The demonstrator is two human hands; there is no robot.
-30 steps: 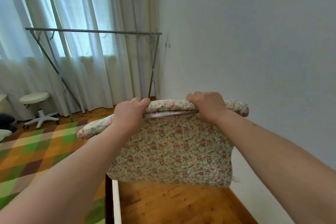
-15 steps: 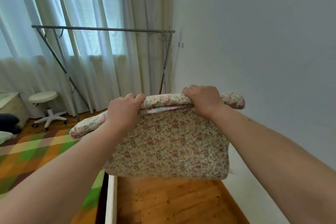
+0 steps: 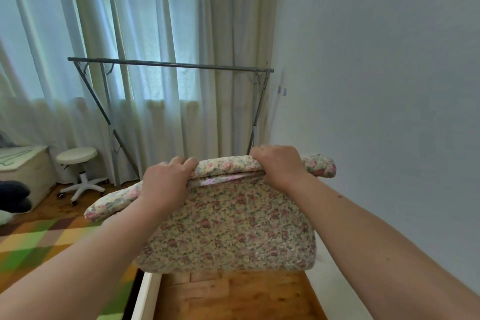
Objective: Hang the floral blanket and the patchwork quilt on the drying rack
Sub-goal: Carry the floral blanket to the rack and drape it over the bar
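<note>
I hold the folded floral blanket (image 3: 228, 226) up in front of me by its rolled top edge. My left hand (image 3: 166, 184) grips the left part of that edge and my right hand (image 3: 278, 163) grips the right part. The rest of the blanket hangs down below my hands. The metal drying rack (image 3: 168, 65) stands bare ahead of me, in front of the curtains. A green, yellow and brown patchwork quilt (image 3: 39, 247) lies spread out at the lower left.
A white stool on castors (image 3: 78, 171) stands left of the rack. A light box (image 3: 23, 166) and a dark object (image 3: 13, 197) are at the far left. A white wall (image 3: 376, 112) runs along the right. A wooden surface with a white rim (image 3: 145, 293) is below the blanket.
The view has swung left and come nearer, so the rack now sits closer and more central. Both hands keep the same hold on the blanket.
</note>
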